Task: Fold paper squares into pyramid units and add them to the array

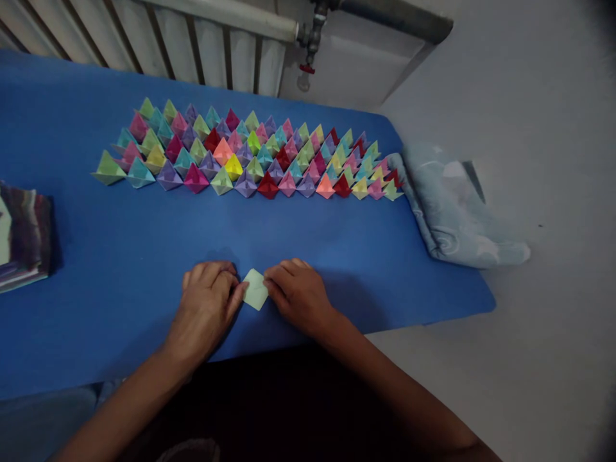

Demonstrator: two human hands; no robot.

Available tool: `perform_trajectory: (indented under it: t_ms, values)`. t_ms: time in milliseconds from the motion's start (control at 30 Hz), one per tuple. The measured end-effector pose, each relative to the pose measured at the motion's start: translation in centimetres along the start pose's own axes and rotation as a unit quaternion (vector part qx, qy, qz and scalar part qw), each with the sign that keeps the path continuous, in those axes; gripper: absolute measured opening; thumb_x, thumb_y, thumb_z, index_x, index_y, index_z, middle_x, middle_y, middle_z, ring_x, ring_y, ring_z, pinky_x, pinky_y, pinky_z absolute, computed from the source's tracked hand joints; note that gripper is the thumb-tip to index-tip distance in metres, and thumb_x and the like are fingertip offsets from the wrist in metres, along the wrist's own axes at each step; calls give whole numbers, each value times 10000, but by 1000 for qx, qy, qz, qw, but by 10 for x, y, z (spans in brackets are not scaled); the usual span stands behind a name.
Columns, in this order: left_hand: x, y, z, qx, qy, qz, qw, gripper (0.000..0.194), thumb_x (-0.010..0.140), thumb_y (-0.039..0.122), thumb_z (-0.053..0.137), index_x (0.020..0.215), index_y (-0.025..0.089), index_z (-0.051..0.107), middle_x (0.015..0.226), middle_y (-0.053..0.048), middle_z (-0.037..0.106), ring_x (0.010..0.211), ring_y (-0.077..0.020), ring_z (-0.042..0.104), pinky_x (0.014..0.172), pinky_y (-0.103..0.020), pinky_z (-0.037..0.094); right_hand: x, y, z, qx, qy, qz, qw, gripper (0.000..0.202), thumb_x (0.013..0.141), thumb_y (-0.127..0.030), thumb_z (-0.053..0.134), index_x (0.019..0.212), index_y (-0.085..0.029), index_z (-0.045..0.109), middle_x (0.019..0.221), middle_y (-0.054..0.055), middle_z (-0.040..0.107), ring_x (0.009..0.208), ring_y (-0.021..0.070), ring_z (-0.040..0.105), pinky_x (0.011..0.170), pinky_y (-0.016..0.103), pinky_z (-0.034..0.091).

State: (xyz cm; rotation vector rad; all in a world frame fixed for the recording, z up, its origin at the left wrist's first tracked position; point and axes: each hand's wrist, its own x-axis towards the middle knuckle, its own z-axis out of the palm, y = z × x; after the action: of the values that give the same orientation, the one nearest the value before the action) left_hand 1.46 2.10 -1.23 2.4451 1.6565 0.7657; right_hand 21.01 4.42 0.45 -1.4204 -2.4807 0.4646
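Note:
A small pale green paper square (pixel 255 290), turned cornerwise like a diamond, lies between my hands near the front of the blue table. My left hand (pixel 208 301) pinches its left corner, thumb on the paper and fingers curled. On the opposite corner, the thumb and fingers of my right hand (pixel 297 292) are closed. Whether the paper is folded in layers I cannot tell. Beyond my hands stand rows of folded paper boats (pixel 245 183) in green, pink, blue, purple, red and yellow.
The blue table (pixel 144 256) runs up to a white radiator (pixel 212 54) and a pipe valve (pixel 307 67). A stack of paper (pixel 29 240) sits at the left edge. At the right end, a folded grey-blue cloth (pixel 457 218) lies against the wall.

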Motion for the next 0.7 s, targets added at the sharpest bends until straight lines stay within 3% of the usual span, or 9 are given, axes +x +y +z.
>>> perform_trajectory:
  t_ms: [233,467,600,700]
  values:
    - [0,0,-1,11,-11,3,1000,247,972,324,499,858,180,664,1003,-115,673,909,-275,577,758,-434,451,2,-3,-2,31,-20,36,999,140,958,-221,529,909,-203,659,840,32,643,785,175,495,744,313,341]
    - [-2,-24,-7,35,-53,169,984,385,981,144,395,1195,300,674,1138,-99,659,1028,-284,558,808,-435,448,0,-2,-1,48,11,66,997,132,949,-260,556,897,-228,673,912,27,656,862,188,521,773,344,292]
    - [-9,-37,-12,56,-47,185,980,425,980,131,377,1234,319,661,1176,-94,663,1047,-296,553,817,-448,447,-1,-3,-2,79,18,80,993,121,937,-245,575,875,-231,678,939,12,679,885,183,541,801,350,276]
    - [-9,-31,-14,63,-40,192,979,395,973,111,388,1200,252,679,1190,-114,672,1088,-307,549,837,-454,446,0,-3,-3,84,24,82,993,111,928,-237,581,875,-232,679,943,8,683,904,183,549,809,345,273]
